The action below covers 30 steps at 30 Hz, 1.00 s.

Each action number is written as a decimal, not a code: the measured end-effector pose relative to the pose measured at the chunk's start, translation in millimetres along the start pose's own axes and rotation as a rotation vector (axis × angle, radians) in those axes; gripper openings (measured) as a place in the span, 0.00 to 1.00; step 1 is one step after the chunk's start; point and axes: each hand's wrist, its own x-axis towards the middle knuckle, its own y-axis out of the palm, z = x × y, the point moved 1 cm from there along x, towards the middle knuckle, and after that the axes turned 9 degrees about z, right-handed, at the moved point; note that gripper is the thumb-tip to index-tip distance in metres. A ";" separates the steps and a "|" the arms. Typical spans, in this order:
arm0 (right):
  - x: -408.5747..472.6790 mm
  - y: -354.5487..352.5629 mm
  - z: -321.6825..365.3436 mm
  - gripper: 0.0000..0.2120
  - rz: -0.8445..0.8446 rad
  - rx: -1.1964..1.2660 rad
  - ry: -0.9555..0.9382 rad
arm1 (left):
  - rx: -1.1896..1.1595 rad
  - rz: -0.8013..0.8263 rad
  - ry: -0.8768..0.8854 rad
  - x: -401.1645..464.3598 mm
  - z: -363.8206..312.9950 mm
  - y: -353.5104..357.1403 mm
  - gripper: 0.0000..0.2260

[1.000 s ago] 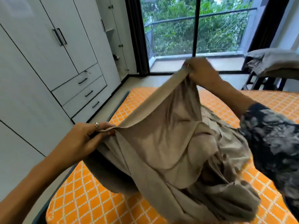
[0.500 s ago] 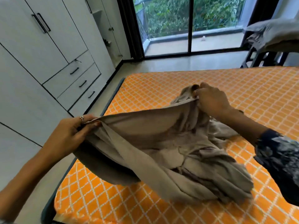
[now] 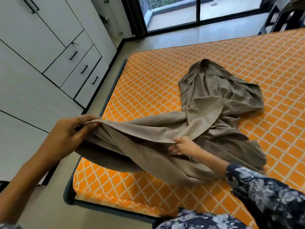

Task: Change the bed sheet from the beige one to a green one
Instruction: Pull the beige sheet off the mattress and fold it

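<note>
The beige sheet (image 3: 206, 103) now lies lower and more spread on the orange mattress (image 3: 247, 60) than a second ago. The left hand (image 3: 66, 136) and right hand (image 3: 183, 146) pinch its edge with curled fingers, so folding seems under way. No green sheet is visible; the right fingers are partly hidden.

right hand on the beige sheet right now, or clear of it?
Touching. In the head view the right hand pinches an edge of the beige sheet, cloth gathered between its fingertips; the left hand grips the same edge farther along.
</note>
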 end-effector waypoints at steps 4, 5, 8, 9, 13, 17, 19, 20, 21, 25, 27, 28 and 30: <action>3.8 16.9 -6.9 0.27 0.174 -0.135 -0.094 | -0.007 0.005 0.014 -1.2 2.1 -2.2 0.12; 3.8 18.2 -8.3 0.29 0.237 -0.209 -0.085 | -0.008 0.009 0.020 -1.8 2.8 -2.0 0.11; 0.4 18.5 -11.6 0.32 0.401 -0.338 -0.049 | -0.001 0.033 0.027 -2.1 3.5 0.0 0.11; -2.3 18.4 -11.8 0.31 0.420 -0.337 -0.041 | 0.000 0.041 0.029 -2.4 3.8 1.1 0.12; -12.1 14.1 -8.5 0.32 0.468 -0.347 -0.031 | 0.011 0.022 0.043 -4.1 1.7 2.4 0.12; -21.6 11.5 -6.1 0.37 0.441 -0.405 -0.083 | 0.006 -0.012 0.050 -7.9 4.1 2.7 0.10; -29.8 13.6 -5.5 0.39 0.410 -0.442 -0.130 | 0.009 -0.016 0.042 -10.2 5.8 3.4 0.11; -36.2 15.8 -5.1 0.41 0.364 -0.534 -0.154 | 0.009 -0.018 0.039 -11.5 6.6 4.2 0.11; -40.9 19.3 -5.8 0.43 0.289 -0.668 -0.180 | 0.013 -0.018 0.031 -12.8 7.2 5.0 0.11; -50.6 46.8 -10.9 0.45 -0.029 -1.041 -0.183 | 0.037 -0.010 0.002 -17.0 6.5 7.9 0.16; -49.4 60.3 -13.5 0.38 -0.110 -1.017 -0.180 | 0.034 0.001 -0.007 -19.2 5.2 8.3 0.16; -50.2 64.6 -14.5 0.34 -0.147 -0.988 -0.194 | 0.029 0.005 -0.009 -20.8 4.7 8.6 0.16; -52.8 69.2 -19.3 0.20 -0.215 -0.899 -0.259 | 0.035 0.001 -0.018 -23.6 3.5 8.6 0.19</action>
